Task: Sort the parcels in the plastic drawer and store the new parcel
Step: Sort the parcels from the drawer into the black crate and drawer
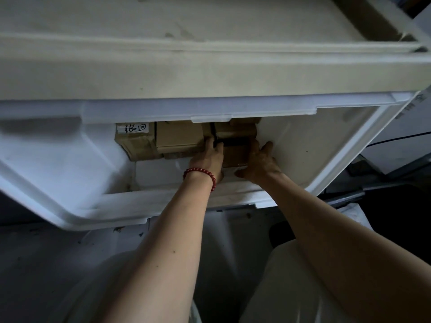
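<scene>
A white plastic drawer (pixel 70 201) stands pulled out below the cream cabinet top. Several brown cardboard parcels lie at its back. The leftmost parcel (pixel 135 145) carries a white handwritten label. A plain box (pixel 179 138) lies beside it. My left hand (pixel 207 159), with a red bead bracelet at the wrist, and my right hand (pixel 258 164) grip a small brown parcel (pixel 234 155) from its two sides. Behind it sits another brown box (pixel 235 132), partly hidden under the cabinet's edge.
The cabinet top (pixel 186 66) overhangs the drawer's back half. The drawer's right part (pixel 314 145) shows bare white floor. A grey floor (pixel 46 264) lies below, and light-coloured trousers (pixel 291 287) show at the bottom right. Dark clutter sits to the right.
</scene>
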{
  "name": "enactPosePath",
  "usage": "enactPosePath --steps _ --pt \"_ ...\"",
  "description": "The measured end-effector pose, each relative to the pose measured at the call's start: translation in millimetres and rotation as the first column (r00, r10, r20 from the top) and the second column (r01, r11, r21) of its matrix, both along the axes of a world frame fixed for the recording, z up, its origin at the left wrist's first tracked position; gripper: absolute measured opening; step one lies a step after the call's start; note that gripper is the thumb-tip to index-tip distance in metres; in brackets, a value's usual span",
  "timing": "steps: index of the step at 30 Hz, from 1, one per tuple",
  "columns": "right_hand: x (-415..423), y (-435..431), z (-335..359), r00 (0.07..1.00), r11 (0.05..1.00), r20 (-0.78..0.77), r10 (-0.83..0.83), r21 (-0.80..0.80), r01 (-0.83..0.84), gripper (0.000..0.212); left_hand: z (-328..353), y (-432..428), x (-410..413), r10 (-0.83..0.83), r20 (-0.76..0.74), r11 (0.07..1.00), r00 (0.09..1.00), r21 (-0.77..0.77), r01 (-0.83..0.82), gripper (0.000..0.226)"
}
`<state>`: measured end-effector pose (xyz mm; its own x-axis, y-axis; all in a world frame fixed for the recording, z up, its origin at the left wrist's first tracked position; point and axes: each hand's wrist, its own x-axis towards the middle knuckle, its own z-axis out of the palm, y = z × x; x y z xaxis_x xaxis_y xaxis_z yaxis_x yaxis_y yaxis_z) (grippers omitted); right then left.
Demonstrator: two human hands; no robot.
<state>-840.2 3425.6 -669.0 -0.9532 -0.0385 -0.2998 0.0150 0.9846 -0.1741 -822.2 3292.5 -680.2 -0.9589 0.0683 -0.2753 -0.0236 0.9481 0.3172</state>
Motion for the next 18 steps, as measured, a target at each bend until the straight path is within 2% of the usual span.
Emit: enactPosePath --steps 6,8,10,18 --pt "2 -7 -1 0.998 0.998 -0.024 0.066 0.002 -0.066 0.075 0 5 -2 -0.005 -0.08 0.996 0.997 -0.086 -0.002 0.062" --pt "2 -12 1 0.996 0.998 -0.082 0.042 0.052 -0.038 0.058 2 6 -1 0.005 -0.087 0.997 0.996 -0.082 -0.012 0.064" --pt "2 -14 3 0.991 0.99 -0.129 0.046 0.138 -0.028 0.05 4 3 1 0.001 -0.107 0.998 0.994 -0.063 -0.007 0.064" --pt "15 -14 19 0.994 0.989 -0.08 0.078 0.133 -0.067 0.061 27 -11 27 0.015 -0.164 0.999 0.986 -0.035 -0.021 0.06"
